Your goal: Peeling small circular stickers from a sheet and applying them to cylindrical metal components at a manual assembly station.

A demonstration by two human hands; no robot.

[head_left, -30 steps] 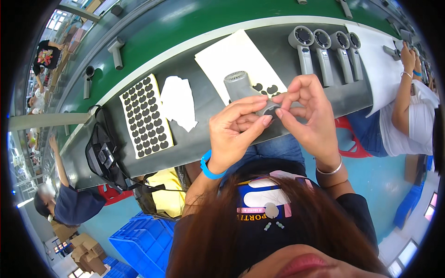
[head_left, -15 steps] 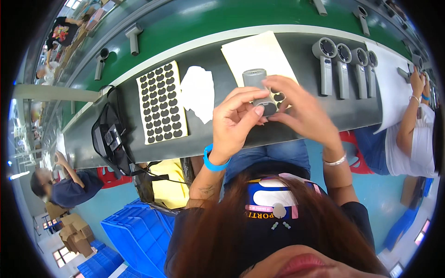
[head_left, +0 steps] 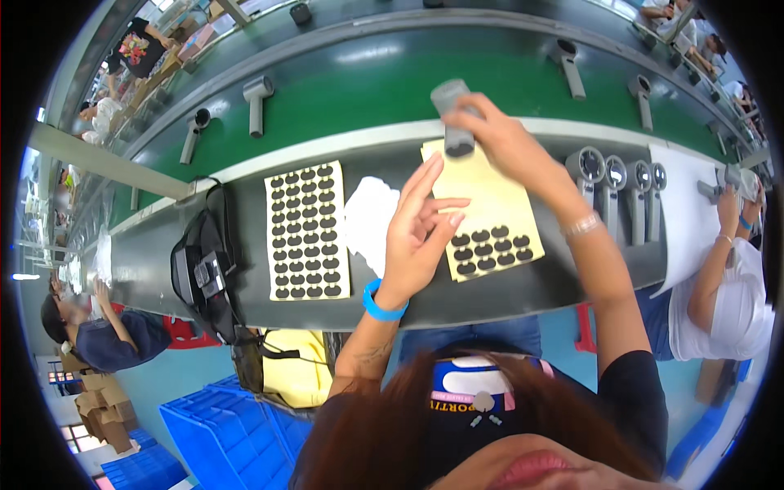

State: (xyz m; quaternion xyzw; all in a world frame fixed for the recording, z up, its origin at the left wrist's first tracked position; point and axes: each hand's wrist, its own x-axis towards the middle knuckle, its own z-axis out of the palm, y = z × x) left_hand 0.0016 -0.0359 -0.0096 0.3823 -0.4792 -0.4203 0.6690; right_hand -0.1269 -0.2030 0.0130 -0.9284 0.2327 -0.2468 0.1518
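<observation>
My right hand (head_left: 508, 143) grips a grey handheld fan (head_left: 459, 139), raised above the far end of a yellow sticker sheet (head_left: 486, 192) and the pale table rim. The fan is slightly blurred; a dark end points toward me. My left hand (head_left: 416, 237) is empty, its fingers stretched out and apart, over the left edge of that sheet. Several black stickers (head_left: 484, 247) remain on the sheet's near end. To the left of my left hand lies a crumpled white cloth or paper (head_left: 371, 216), beside a second sheet (head_left: 306, 237) covered with rows of black stickers.
Several grey fans (head_left: 612, 184) stand in a row at the right. Beyond the dark table (head_left: 392, 314) runs a green conveyor (head_left: 351, 98) carrying spaced-out fans. A black bag (head_left: 200, 261) sits at the left. Blue crates (head_left: 220, 425) stand below; co-workers sit on both sides.
My right hand has carried the fan away from my left hand, forward toward the conveyor. My left hand has let go and opened. The head view has shifted, so the table appears lower.
</observation>
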